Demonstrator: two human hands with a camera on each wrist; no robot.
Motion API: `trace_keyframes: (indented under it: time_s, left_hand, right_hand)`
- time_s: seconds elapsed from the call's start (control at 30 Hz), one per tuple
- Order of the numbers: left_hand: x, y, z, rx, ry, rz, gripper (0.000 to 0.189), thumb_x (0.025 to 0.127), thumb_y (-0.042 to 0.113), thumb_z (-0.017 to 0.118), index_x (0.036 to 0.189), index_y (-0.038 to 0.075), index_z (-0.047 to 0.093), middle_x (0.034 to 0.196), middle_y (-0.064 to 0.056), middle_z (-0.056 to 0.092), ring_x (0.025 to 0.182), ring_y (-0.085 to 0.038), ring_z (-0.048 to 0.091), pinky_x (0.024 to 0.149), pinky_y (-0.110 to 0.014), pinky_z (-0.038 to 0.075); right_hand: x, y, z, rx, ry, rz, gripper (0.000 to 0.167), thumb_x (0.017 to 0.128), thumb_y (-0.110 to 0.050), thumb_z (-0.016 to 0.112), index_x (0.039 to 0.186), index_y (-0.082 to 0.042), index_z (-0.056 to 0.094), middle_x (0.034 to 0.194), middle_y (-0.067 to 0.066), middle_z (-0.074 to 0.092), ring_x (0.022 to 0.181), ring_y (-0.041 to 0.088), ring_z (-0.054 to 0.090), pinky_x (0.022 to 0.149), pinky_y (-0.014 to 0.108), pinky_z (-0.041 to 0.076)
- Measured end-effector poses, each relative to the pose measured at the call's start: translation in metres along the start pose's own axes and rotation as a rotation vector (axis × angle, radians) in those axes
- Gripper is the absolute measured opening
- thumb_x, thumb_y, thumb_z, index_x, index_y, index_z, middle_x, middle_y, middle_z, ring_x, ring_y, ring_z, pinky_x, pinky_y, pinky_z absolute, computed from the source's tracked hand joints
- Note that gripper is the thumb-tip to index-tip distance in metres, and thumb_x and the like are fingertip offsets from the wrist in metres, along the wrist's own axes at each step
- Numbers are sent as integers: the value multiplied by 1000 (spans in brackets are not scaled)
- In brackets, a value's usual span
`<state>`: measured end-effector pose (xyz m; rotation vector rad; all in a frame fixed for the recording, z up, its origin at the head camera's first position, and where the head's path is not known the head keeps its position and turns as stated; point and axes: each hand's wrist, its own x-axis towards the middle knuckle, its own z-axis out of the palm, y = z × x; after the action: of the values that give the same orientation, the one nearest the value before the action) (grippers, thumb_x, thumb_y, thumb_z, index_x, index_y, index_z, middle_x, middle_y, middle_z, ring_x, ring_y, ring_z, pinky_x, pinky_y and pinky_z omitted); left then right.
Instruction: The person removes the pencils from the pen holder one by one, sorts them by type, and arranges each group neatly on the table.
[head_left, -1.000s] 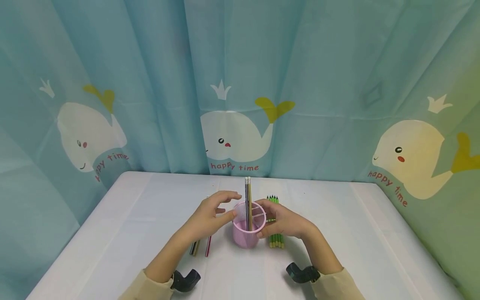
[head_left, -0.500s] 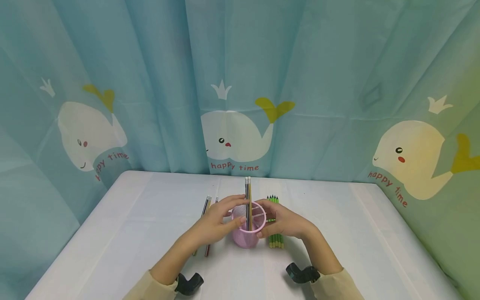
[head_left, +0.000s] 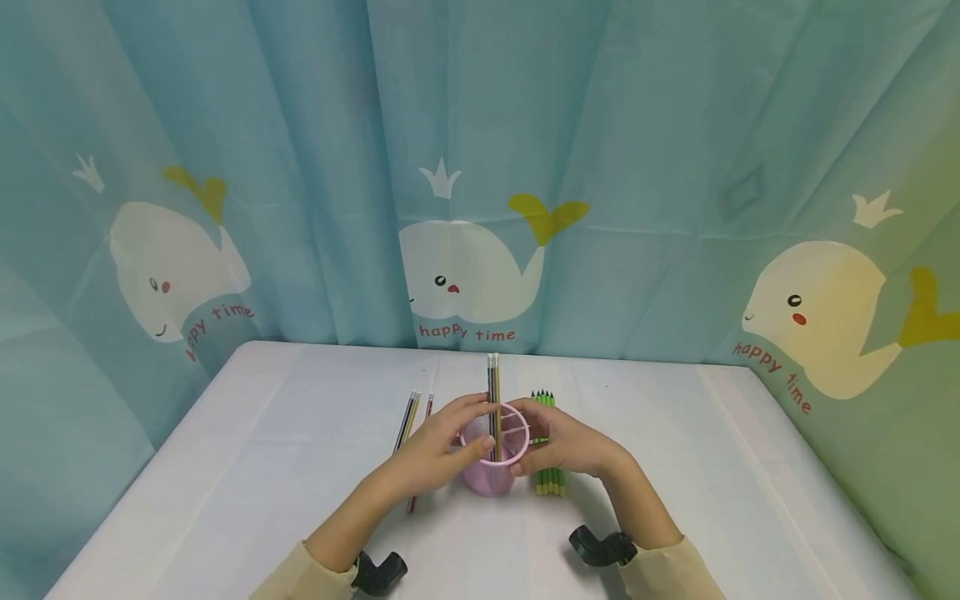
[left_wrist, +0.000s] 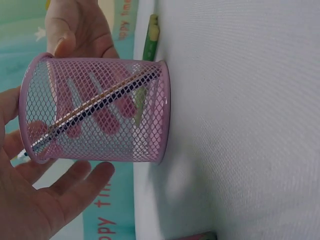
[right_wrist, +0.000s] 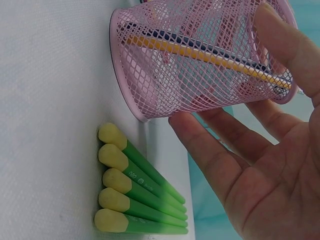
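A pink mesh pen holder stands upright on the table with a few pencils in it, one dark and one gold, leaning inside. My right hand grips its right side, thumb at the front of the rim and fingers behind the mesh. My left hand holds it from the left near the top, thumb at the rim, forefinger behind beside the pencils. In the left wrist view the lower left fingers lie beside the mesh. Pale pencil ends stick out above the rim.
Several green pencils with yellow erasers lie side by side right of the holder. Dark and gold pencils and a red one lie at the left, partly behind my left hand and forearm. A curtain hangs behind the white table.
My left hand has moved right, onto the pen holder's rim, uncovering the upper ends of the pencils at the left. My right hand has stayed on the holder.
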<state>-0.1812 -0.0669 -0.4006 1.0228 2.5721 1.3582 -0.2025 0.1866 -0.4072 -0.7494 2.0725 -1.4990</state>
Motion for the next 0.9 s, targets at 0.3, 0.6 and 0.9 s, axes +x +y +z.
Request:
trace_keyframes:
  time_s: [0.3,0.6,0.9]
  left_hand:
    - [0,-1,-2,5,40,18,48,101,33,59,143,12,53,152,-8,44,137,-30,46,95,-44,54]
    - [3,-1,-4,-1,78,42,45,100,29,61,139,8,57,143,-9,50,130,-28,53,90,-36,57]
    - [2,1,-6,-33,129,44,43,98,22,64,137,4,59,140,-11,51,126,-27,55,88,-43,58]
  right_hand:
    - [1,2,1,20,-5,15,69,80,-13,80,140,-12,47,133,16,60,123,35,57,97,41,52]
    - [1,2,1,17,-2,19,70,80,-12,81,141,-14,46,134,15,59,124,35,56,98,42,51]
    - [1,2,1,7,-4,31,71,80,-13,80,142,-14,45,134,16,59,124,34,56,100,42,50]
